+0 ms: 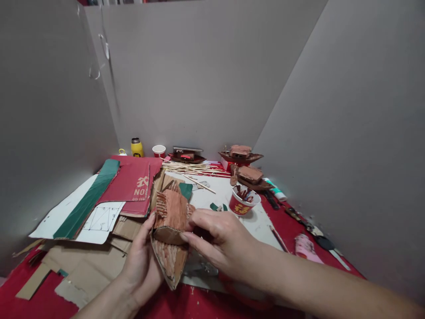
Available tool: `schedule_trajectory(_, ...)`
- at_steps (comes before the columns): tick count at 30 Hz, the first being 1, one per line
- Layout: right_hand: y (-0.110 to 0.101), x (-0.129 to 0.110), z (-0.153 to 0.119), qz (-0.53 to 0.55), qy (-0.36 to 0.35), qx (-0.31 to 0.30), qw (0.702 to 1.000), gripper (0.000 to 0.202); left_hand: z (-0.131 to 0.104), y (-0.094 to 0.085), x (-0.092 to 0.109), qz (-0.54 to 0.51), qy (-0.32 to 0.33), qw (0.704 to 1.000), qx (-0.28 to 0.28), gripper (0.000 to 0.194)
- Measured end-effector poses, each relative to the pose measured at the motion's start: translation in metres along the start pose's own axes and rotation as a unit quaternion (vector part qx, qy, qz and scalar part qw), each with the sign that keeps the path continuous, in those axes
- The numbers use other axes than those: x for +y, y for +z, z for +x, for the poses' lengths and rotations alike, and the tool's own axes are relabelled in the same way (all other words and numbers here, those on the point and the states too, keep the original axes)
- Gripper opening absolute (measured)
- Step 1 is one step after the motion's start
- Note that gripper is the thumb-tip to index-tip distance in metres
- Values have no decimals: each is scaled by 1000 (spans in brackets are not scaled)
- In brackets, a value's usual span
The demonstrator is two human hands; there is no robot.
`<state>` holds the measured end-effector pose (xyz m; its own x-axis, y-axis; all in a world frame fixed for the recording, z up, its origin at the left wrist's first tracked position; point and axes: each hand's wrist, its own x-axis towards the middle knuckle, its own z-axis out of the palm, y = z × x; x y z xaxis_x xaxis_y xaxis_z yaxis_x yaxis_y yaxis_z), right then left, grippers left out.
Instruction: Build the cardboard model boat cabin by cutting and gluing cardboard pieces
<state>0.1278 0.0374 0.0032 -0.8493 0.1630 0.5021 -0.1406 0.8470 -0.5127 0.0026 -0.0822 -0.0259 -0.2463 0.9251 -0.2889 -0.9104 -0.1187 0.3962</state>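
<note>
A brown-painted cardboard model boat (175, 208) with a ribbed deck and a curved cabin roof is held up over the near side of the table, its pointed end toward me. My left hand (142, 261) is wrapped round its left side and underside. At the cabin's right lower edge, the thumb and fingers of my right hand (215, 232) pinch the boat. Some of the right fingers are hidden behind the cabin. Just beyond lies a green scrap (186, 190), and a red paper cup (244, 201) with brown-stained insides stands to the right.
Cardboard pieces (83, 261), a red board (126, 181) and a green strip (89, 195) cover the left. Wooden sticks (192, 168) lie behind. Other model boats (241, 153) stand at the back right, near a pencil (279, 238). A yellow bottle (136, 148) stands by grey walls (199, 79).
</note>
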Motion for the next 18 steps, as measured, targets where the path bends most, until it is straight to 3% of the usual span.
schedule_trajectory(5,2,7,0,17,48,-10,999,13,3,-1,0,1,0,1000,10,35)
schedule_trajectory(8,1,7,1,-28,8,16,999,14,5,-3,0,0,1,1000,25,34)
schedule_trajectory(14,5,8,8,-65,-72,37,995,65,7,-3,-2,-9,15,996,87,34)
schedule_trajectory(18,11,15,15,-69,-68,24,995,71,6,-3,-3,-3,-15,998,68,37)
